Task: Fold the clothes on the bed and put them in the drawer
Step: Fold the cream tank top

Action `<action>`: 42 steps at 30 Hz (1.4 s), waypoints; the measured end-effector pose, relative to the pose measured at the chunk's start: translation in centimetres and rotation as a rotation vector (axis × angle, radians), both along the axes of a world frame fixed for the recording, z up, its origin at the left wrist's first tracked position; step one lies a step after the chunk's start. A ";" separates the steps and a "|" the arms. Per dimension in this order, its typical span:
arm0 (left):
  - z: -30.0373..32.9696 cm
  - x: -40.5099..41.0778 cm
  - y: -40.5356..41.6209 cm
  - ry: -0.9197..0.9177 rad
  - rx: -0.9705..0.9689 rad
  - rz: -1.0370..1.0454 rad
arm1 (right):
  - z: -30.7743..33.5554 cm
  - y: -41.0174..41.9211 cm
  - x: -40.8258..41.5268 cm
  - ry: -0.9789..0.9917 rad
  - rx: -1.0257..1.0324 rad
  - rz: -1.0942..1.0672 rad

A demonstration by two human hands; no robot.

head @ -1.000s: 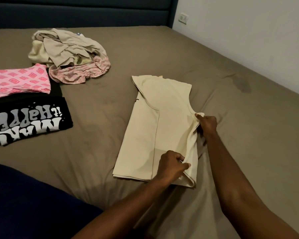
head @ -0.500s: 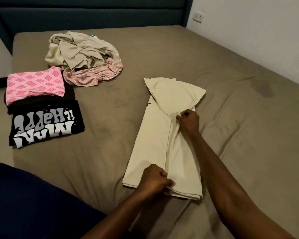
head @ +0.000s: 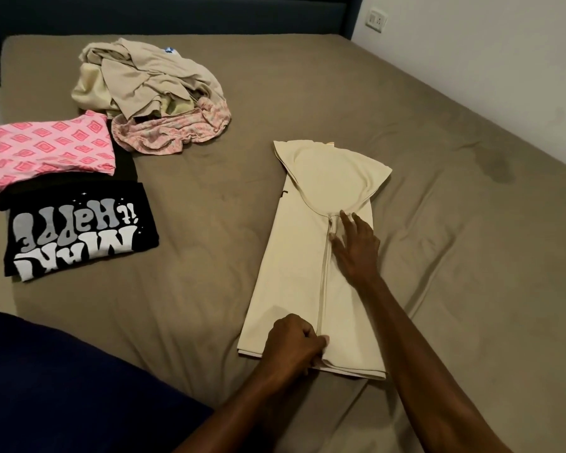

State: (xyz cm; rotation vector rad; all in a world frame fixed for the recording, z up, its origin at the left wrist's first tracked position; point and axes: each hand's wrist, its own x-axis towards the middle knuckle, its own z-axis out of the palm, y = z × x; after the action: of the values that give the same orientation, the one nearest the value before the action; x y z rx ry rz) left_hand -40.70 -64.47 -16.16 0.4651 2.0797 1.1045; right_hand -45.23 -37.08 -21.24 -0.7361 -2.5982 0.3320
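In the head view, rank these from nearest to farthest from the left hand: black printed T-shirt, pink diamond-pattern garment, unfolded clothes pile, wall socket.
From the left hand at the cream shirt's bottom hem:
1. Black printed T-shirt, folded, to its left.
2. Pink diamond-pattern garment, folded, beyond the T-shirt.
3. Unfolded clothes pile, up near the headboard.
4. Wall socket, far right corner.

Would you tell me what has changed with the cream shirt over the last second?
The right side of the cream shirt was folded leftward to its middle. The right hand let go and now lies flat on it; the left hand keeps pinching the hem. The other clothes stayed put.
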 end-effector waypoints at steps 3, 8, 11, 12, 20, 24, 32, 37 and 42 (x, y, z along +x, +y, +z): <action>-0.2 0.3 0.2 0.122 -0.071 -0.062 | -0.3 -1.5 1.1 -0.192 0.051 -0.053; -0.3 1.6 0.3 0.333 -0.111 -0.040 | -0.4 -2.7 2.4 -0.235 0.030 -0.068; -0.2 1.8 0.3 0.326 -0.084 -0.012 | -0.5 -3.1 2.5 -0.253 0.037 -0.051; -0.1 1.7 0.3 0.311 -0.076 -0.003 | -0.4 -3.1 2.5 -0.258 0.029 -0.044; -0.7 0.8 -0.7 0.156 0.047 0.099 | 0.3 -3.9 2.9 -0.253 -0.078 -0.057; -1.2 0.6 -1.3 0.131 0.058 0.097 | 0.2 -4.2 3.3 -0.242 -0.062 -0.050; -1.6 0.6 -1.4 0.170 0.015 -0.007 | 0.8 -6.6 7.3 -0.177 -0.082 -0.062; -1.8 0.9 -1.2 0.239 -0.027 -0.016 | 0.1 -10.7 12.7 -0.168 -0.091 -0.091; -2.1 0.7 -1.0 0.265 -0.057 -0.022 | -0.4 -10.9 13.1 -0.271 -0.036 -0.101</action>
State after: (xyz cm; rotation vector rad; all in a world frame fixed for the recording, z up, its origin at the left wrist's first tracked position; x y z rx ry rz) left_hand -40.02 -65.45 -18.29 0.6338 2.3222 1.0123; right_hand -32.10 -48.01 -21.68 -0.9822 -2.7985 0.2653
